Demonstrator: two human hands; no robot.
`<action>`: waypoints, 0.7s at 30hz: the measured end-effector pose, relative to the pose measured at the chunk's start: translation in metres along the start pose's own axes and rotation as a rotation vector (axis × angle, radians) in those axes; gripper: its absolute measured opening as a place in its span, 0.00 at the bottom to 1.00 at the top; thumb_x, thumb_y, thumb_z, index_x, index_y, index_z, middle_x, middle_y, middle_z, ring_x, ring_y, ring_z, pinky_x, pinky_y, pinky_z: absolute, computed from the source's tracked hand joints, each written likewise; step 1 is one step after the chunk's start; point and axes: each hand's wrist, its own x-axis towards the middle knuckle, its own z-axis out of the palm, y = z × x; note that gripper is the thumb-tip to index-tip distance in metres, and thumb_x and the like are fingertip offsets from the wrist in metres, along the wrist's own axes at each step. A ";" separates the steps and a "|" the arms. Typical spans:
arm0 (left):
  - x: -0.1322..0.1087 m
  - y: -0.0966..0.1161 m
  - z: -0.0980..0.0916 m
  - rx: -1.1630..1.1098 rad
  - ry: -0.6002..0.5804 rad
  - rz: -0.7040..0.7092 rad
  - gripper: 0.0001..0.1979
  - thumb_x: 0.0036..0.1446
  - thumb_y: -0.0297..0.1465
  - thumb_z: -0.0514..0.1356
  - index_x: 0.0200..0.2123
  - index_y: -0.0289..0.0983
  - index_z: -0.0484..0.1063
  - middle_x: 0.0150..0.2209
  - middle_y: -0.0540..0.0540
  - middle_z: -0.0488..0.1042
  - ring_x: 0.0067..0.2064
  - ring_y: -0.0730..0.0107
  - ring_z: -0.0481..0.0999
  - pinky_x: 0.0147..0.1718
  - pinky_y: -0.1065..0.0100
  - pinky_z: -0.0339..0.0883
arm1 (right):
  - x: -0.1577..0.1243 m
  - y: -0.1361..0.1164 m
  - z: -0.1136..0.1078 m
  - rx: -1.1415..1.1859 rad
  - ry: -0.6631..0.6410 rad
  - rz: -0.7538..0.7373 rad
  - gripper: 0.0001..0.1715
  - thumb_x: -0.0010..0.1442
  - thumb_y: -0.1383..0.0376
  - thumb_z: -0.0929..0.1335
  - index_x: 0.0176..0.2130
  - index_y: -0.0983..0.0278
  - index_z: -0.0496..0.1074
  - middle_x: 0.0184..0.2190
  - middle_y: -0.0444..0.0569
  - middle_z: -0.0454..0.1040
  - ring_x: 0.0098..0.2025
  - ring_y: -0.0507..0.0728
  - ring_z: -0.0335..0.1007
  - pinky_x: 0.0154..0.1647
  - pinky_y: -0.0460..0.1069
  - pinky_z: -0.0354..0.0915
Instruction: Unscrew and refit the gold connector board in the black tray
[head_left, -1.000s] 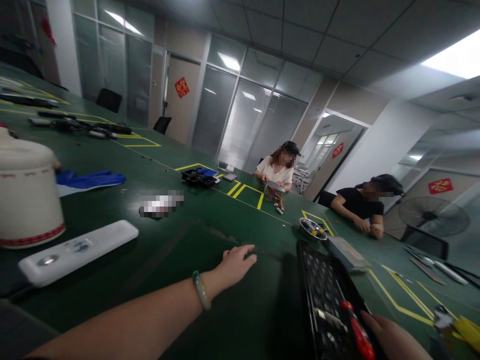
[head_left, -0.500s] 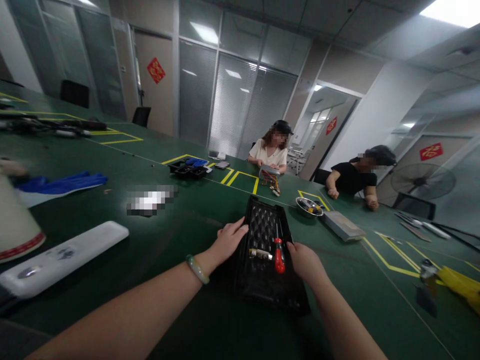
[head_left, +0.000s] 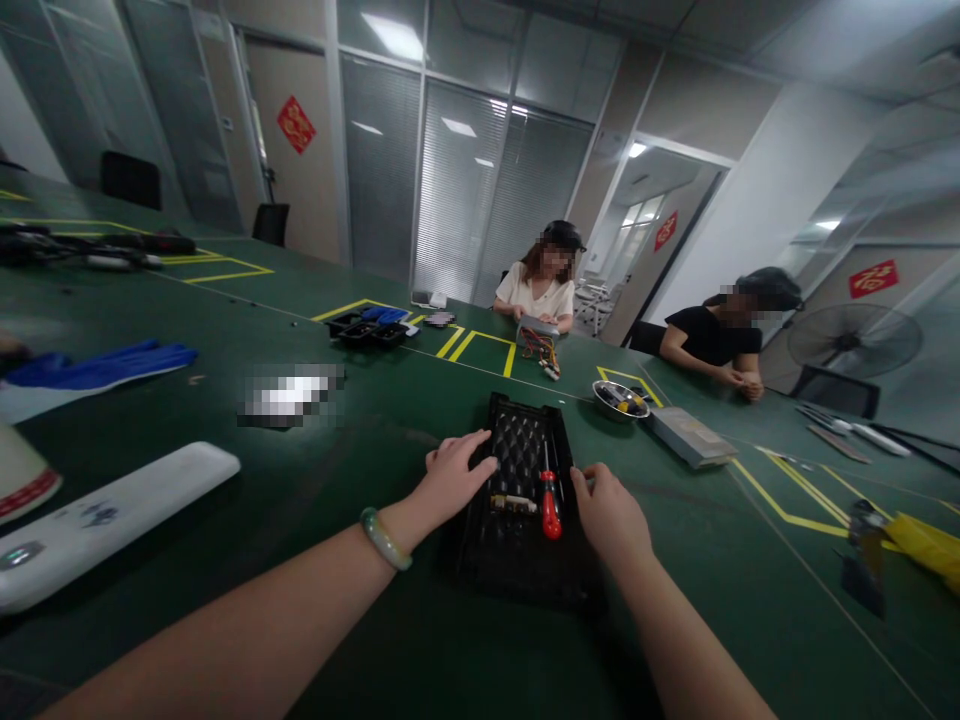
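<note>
A black screwdriver-bit case lies in front of me on the green table. Its far part has a ridged insert with rows of small bits. In its tray are a red and black screwdriver, shaft pointing away from me, and a short row of brass and pale pieces. My left hand, a jade-green bangle on the wrist, holds the left rim, thumb over the edge. On the right rim my right hand grips with curled fingers; its fingertips are partly hidden.
Left are a long white device, a blue glove and a pixelated bright item. Beyond the case stand a metal bowl and a grey box. Two people sit across the table. Yellow material lies right.
The case has shifted slightly left and sits flatter, both hands moving with it. My view has turned a little. The person in black has brought their hands together.
</note>
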 end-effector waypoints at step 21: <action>-0.011 0.011 0.003 0.139 -0.010 0.218 0.15 0.66 0.35 0.51 0.46 0.51 0.77 0.57 0.53 0.72 0.59 0.58 0.63 0.57 0.52 0.52 | -0.026 -0.029 -0.003 -0.010 0.056 -0.513 0.12 0.66 0.68 0.65 0.44 0.60 0.77 0.43 0.50 0.78 0.49 0.62 0.69 0.52 0.58 0.54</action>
